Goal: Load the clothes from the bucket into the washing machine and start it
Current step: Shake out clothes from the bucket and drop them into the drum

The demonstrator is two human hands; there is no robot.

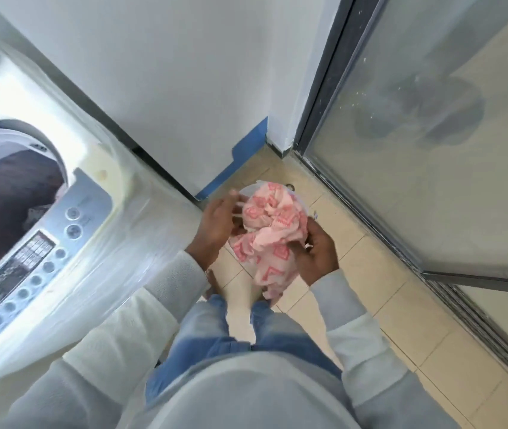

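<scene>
Downward view of a narrow laundry corner. The washing machine [98,218] fills the left side, its right edge just beside the person's left sleeve. A white wall [169,72] with a blue strip [240,156] along its foot closes the far side, and a glass sliding door [432,119] on a metal track bounds the right. Between machine and door lies a wedge of tiled floor [370,274], the only open standing room, which widens toward the viewer. The bucket [245,191] stands on these tiles near the corner; only part of its white rim shows, the rest being hidden by the cloth [265,233], a white piece with a pink pattern held bunched above it. The left hand [218,221] lies against the cloth's left side with fingers nearly straight, blurred by motion. The right hand [317,252] grips the lower right fold with curled fingers. The machine's lid is out of view and its drum [14,193] stands open, with dark fabric inside. The control panel [39,258] runs along the machine's near edge.
</scene>
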